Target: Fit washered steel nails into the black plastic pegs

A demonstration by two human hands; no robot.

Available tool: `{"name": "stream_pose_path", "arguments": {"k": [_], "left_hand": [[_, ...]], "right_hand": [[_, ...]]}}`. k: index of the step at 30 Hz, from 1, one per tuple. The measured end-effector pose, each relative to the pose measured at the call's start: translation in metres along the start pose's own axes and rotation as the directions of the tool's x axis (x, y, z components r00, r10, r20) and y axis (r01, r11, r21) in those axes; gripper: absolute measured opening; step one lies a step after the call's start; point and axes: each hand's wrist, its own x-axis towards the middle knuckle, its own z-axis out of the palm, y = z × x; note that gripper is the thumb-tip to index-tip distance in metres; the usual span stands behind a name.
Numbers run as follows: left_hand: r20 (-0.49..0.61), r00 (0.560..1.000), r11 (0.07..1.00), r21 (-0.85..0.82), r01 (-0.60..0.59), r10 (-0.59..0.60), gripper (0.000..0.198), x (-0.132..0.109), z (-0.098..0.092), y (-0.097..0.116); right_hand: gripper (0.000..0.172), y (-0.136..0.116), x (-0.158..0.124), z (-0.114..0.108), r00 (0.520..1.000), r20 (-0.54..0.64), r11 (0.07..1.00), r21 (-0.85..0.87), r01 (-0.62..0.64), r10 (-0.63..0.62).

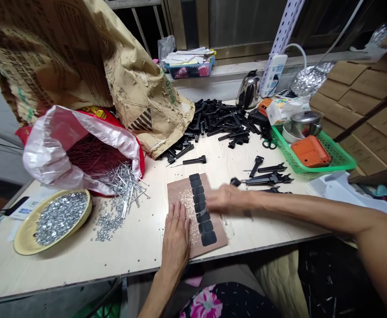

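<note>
A brown board [177,187] lies at the table's front edge, with a column of black rounded pieces [208,239] down its right side and pale crumbs scattered on it. My left hand [175,232] rests flat on the board's lower left part, fingers stretched out. Over the middle of the black column, my right hand [228,198] is closed and smeared by motion; whatever it grips cannot be made out. Just behind that hand shows a dark rounded end. Right of it lie several black parts with thin rods [269,178], and another black part [194,160] lies beyond the board.
A heap of black parts [213,117] sits at the back. To the left are a yellow bowl of small metal pieces [61,216], loose metal rods [127,187] and a red-and-white bag [47,145]. A green basket [332,167], a kettle [249,90] and stacked cartons [372,97] stand right.
</note>
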Motion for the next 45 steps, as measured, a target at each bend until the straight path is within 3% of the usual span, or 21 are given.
{"name": "stream_pose_path", "arguments": {"k": [2,6,11,16,22,27,29,31,33,36,38,40,43,45], "left_hand": [[0.004,1.0,1.0,-0.01,0.006,-0.006,0.046,0.0,0.0,0.001],[0.008,1.0,1.0,-0.001,0.001,-0.001,0.046,0.001,0.001,0.002],[0.024,1.0,1.0,0.01,-0.009,0.008,0.046,0.002,0.001,0.001],[0.025,1.0,1.0,0.009,0.001,-0.001,0.046,0.002,-0.001,0.003],[0.041,0.999,1.0,0.01,0.006,-0.006,0.046,0.002,-0.002,0.006],[0.018,1.0,1.0,0.004,0.013,-0.013,0.047,-0.002,-0.001,0.002],[0.007,1.0,1.0,0.011,0.01,-0.01,0.048,-0.004,0.001,-0.001],[0.002,1.0,1.0,0.018,0.005,-0.005,0.049,-0.006,0.003,-0.003],[-0.001,1.0,1.0,0.025,0.01,-0.01,0.05,-0.007,0.006,-0.005],[-0.004,0.999,0.999,0.03,0.036,-0.036,0.051,-0.008,0.009,-0.005],[-0.01,0.999,0.999,0.014,0.046,-0.046,0.05,-0.008,0.007,-0.002],[-0.014,0.999,0.999,-0.029,0.044,-0.045,0.047,-0.008,0.001,0.003],[-0.055,0.994,0.989,-0.121,0.084,-0.091,0.042,-0.011,-0.018,0.008],[-0.134,0.974,0.975,-0.151,0.162,-0.183,0.035,-0.016,-0.035,0.003]], "right_hand": [[0.031,0.001,-0.001,0.0,0.989,-0.056,0.991,0.018,-0.134,0.134],[0.028,0.001,-0.003,0.001,1.0,0.01,0.999,0.031,-0.02,0.02],[0.034,-0.008,-0.007,0.004,0.984,-0.026,0.983,0.047,-0.177,0.178],[0.033,-0.023,-0.013,0.009,1.0,0.008,1.0,0.016,-0.024,0.024],[0.031,-0.029,-0.013,0.01,0.974,-0.043,0.972,0.078,-0.22,0.224],[0.027,-0.047,-0.022,-0.001,0.996,0.091,0.998,0.053,0.013,-0.018],[0.024,-0.039,-0.033,-0.012,0.992,0.091,0.995,0.048,-0.088,0.084],[0.022,-0.021,-0.043,-0.029,0.964,0.11,0.97,-0.012,-0.243,0.242],[0.017,-0.001,-0.045,-0.048,0.932,0.138,0.939,-0.12,-0.321,0.336],[0.018,0.024,-0.021,-0.061,0.924,0.035,0.903,-0.225,-0.365,0.382],[0.025,0.039,0.012,-0.053,0.918,-0.087,0.889,-0.226,-0.397,0.388],[0.03,0.054,0.053,-0.031,0.908,-0.144,0.884,-0.212,-0.417,0.394],[0.024,0.073,0.108,0.01,0.885,-0.101,0.855,-0.231,-0.465,0.454],[0.023,0.082,0.129,0.031,0.872,-0.068,0.836,-0.255,-0.486,0.486]]}}
